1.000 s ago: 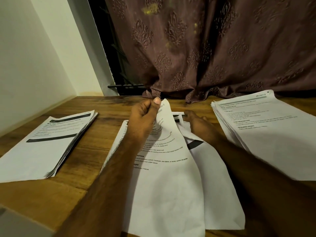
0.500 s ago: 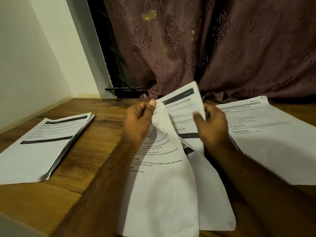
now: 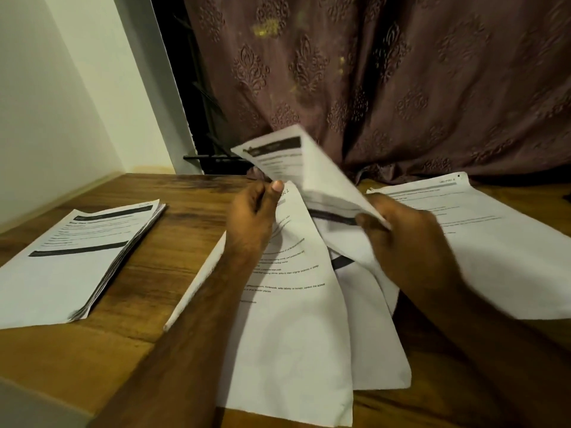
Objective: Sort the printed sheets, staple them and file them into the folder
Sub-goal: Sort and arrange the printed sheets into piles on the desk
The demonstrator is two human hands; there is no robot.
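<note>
Two bare forearms reach forward over a wooden table (image 3: 173, 267), meeting above the middle pile of printed sheets (image 3: 296, 329), which serves here as the landmark. The left hand (image 3: 251, 217) is raised at the far end of that pile, back of the hand toward the camera, wrist bent slightly upward; its thumb (image 3: 276, 187) presses against the curled fingers, pinching the upper edge of the top sheet, which arches up from the pile beneath. The right hand (image 3: 401, 239) lies on the right side of the pile, knuckles uppermost, fingers closed on the lower corner of a single lifted sheet (image 3: 296, 168). This sheet is clear of the pile, tilted and blurred, its dark header bar at the far end, standing above and beyond the pile in front of the curtain (image 3: 386, 81). To the left of the middle pile, well apart from it, a squared stack of sheets (image 3: 71, 257) lies flat on the table. To the right, partly under the right forearm, lies another stack (image 3: 494, 242) of printed pages
</note>
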